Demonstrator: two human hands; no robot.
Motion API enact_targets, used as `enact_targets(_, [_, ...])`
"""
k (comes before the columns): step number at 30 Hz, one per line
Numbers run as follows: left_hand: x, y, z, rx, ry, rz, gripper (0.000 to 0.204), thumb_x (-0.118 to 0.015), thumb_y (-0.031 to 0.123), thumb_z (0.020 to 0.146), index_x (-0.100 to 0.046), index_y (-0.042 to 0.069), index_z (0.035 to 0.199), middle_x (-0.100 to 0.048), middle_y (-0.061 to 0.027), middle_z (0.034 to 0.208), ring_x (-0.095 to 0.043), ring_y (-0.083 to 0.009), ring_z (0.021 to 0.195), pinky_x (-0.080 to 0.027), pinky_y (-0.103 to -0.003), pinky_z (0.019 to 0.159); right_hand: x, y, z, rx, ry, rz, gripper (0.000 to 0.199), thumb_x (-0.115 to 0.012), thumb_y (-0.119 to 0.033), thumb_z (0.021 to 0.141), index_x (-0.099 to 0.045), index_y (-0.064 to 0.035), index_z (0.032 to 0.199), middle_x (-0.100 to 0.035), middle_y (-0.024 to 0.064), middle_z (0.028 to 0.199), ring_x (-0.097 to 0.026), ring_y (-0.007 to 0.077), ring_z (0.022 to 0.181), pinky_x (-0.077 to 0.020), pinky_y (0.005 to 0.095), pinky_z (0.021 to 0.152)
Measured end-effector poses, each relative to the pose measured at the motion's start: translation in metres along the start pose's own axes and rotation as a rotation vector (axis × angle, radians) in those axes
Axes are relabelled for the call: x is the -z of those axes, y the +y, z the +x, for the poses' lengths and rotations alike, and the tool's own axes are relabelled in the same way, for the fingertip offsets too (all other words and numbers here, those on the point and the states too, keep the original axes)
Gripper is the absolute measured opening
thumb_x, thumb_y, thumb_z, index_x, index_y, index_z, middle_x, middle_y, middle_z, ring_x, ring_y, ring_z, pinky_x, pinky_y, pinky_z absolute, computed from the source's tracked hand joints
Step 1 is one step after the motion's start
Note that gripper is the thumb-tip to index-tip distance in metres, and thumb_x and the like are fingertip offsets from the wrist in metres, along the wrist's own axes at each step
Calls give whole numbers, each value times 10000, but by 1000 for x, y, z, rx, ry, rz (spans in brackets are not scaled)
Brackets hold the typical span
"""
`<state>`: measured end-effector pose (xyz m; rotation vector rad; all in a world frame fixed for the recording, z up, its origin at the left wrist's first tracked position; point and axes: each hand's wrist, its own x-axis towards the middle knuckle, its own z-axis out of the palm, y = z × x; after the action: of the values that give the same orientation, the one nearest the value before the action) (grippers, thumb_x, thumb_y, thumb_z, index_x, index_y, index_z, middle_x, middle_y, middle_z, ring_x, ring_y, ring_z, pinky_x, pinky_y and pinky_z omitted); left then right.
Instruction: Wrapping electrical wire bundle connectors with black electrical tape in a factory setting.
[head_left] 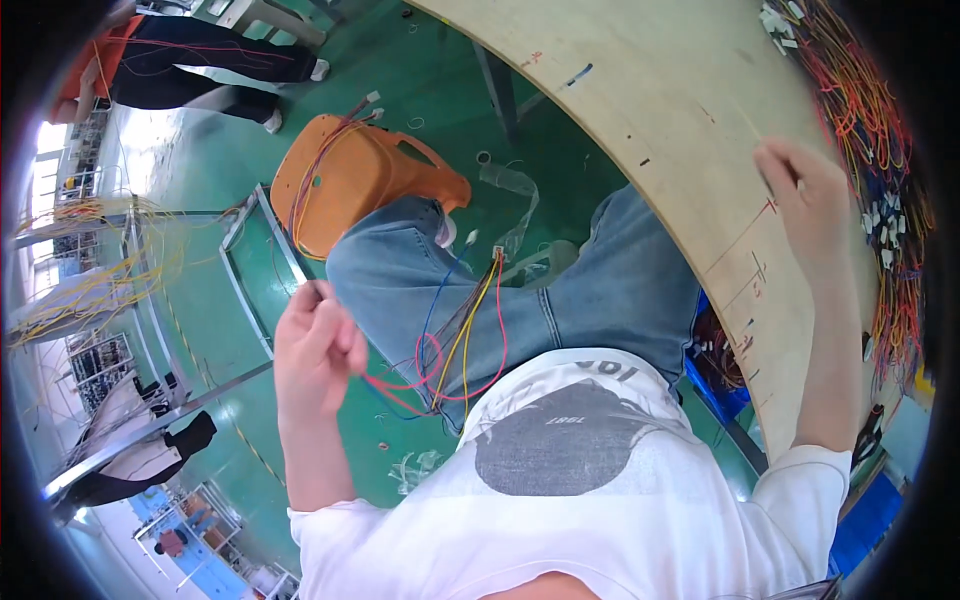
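A wire harness [466,330] of red, yellow, blue and dark wires lies across my jeans, with a small white connector [498,252] at one end. Its red and blue wires run to my left hand [318,345], whose fingers are closed around them on the left side. Over the wooden tabletop [650,70] at the right, my right hand [808,195] is raised with its fingers pinched together. Anything between those fingers is too small and blurred to make out.
An orange plastic stool [350,180] bears another wire bundle. Piles of coloured wires [865,120] line the table's right side, near dark-handled scissors [868,432]. A metal frame [232,270] stands at left. Another person [200,60] stands at the upper left. A blue crate [715,390] sits below the table.
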<state>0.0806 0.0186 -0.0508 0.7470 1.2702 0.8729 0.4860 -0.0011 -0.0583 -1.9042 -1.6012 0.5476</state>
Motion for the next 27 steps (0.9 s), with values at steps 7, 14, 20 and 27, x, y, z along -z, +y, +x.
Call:
enact_targets(7, [18, -55, 54, 4, -33, 1342, 304, -476, 150, 830, -438, -66, 1041, -597, -188, 718, -596, -297, 630, -472, -331, 573, -13, 34, 10, 108, 145, -580, 312, -549, -173, 813, -521, -58, 1102, -562, 135, 701, -528, 285, 675, -415, 370, 618])
enact_targets(14, [-38, -128, 93, -13, -299, 1559, 597, -564, 430, 730, -507, -75, 1045, -573, -253, 922, -543, -354, 910, -419, -397, 803, -5, 10, -3, 238, 197, -545, 331, -580, -112, 776, -518, -43, 1093, -562, 107, 775, -529, 239, 757, -427, 347, 643])
enact_targets(20, [-61, -158, 115, 654, -207, 69, 364, -560, 141, 792, -457, -60, 1078, -560, -111, 855, -582, -207, 748, -483, -309, 652, -7, -31, -34, 199, 160, -217, 295, -586, -24, 750, -540, -19, 1041, -551, 80, 789, -536, 186, 732, -430, 276, 663])
enact_targets(27, [-43, -50, 36, 515, -627, -501, 270, -470, 172, 871, -413, 22, 1089, -382, 22, 675, -253, -28, 443, -196, -181, 387, -48, -72, -14, -132, -477, 675, 281, -498, -29, 815, -515, 5, 1093, -514, 14, 885, -476, 74, 788, -396, 202, 670])
